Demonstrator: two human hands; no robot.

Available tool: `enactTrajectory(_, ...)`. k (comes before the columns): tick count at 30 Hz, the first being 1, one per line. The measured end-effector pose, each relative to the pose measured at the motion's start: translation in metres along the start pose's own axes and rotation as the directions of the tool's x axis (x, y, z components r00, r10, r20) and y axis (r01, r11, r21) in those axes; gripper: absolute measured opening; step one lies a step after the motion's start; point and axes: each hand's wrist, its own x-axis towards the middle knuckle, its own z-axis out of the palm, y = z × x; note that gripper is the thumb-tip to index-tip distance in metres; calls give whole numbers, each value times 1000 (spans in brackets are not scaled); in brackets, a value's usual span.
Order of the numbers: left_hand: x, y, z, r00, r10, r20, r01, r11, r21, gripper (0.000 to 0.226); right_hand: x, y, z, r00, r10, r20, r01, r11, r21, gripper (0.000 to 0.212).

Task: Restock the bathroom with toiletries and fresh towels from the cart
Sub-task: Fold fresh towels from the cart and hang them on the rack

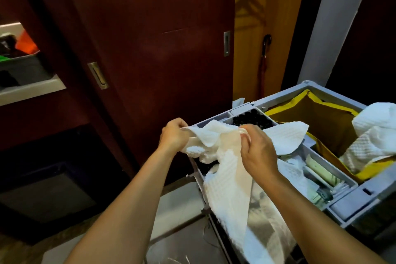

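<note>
Left hand point(174, 135) and right hand point(256, 150) each pinch the towel point(227, 180) top edge; its length hangs straight down beside the cart point(351, 199).

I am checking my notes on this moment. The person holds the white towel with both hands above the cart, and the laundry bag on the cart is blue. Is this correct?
Not quite. In the head view both the left hand and the right hand grip the white towel above the cart, but the laundry bag is yellow, not blue.
</note>
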Motion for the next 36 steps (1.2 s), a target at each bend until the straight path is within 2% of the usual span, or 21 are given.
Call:
enactTrajectory(2, 9, 0, -10, 990, -25, -142, 42, 992, 118, 25, 8, 3, -6, 990, 69, -120, -76, 996, -52, 18)
enactTrajectory(4, 17, 0, -21, 967, 13, -254, 56, 963, 263, 20, 15, 6, -12, 970, 150, -192, -160, 987, -33, 20)
enactTrajectory(7, 23, 6, -28, 964, 51, -261, 50, 929, 366, 15, 24, 6, -15, 949, 230, -215, -229, 973, 31, 20)
enactTrajectory(9, 25, 10, -25, 980, -23, -196, 79, 956, 282, 19, 30, 8, -17, 931, 283, -231, -273, 959, 78, 20)
enactTrajectory(12, 23, 21, -23, 985, -162, -53, 164, 985, 49, 26, 38, 15, -24, 923, 305, -234, -281, 951, 130, 21)
enactTrajectory(15, 24, 26, -22, 974, -225, 27, 223, 972, 68, 28, 43, 20, -33, 917, 309, -252, -278, 949, 150, 21)
enactTrajectory(18, 22, 27, -9, 892, -333, 304, 384, 915, -124, 52, 47, 23, -39, 917, 306, -257, -242, 937, 252, 17)
enactTrajectory(20, 16, 28, 5, 848, -343, 404, 416, 903, -107, 57, 47, 23, -40, 918, 301, -258, -219, 928, 301, 15)
enactTrajectory(23, 8, 28, 21, 895, -317, 313, 338, 941, -13, 26, 46, 27, -41, 901, 305, -308, -208, 928, 310, 17)
enactTrajectory(26, 12, 26, 15, 905, -287, 315, 317, 947, -45, 11, 46, 37, -45, 866, 349, -359, -252, 923, 290, 19)
enactTrajectory(28, 19, 23, 6, 923, -261, 282, 293, 953, -77, 13, 45, 44, -46, 842, 391, -371, -301, 912, 279, 19)
enactTrajectory(30, 22, 20, -1, 972, -212, 98, 218, 975, -46, 17, 40, 47, -42, 847, 392, -360, -308, 913, 268, 19)
enactTrajectory(32, 18, 17, -4, 981, -166, -103, 178, 976, 122, 31, 36, 45, -36, 860, 379, -342, -296, 916, 270, 19)
enactTrajectory(34, 11, 18, 1, 986, -139, -87, 158, 949, 271, 44, 35, 42, -32, 866, 379, -326, -298, 915, 270, 21)
enactTrajectory(36, 4, 21, 12, 987, -161, -1, 156, 954, 255, 53, 36, 40, -30, 873, 374, -314, -287, 913, 289, 21)
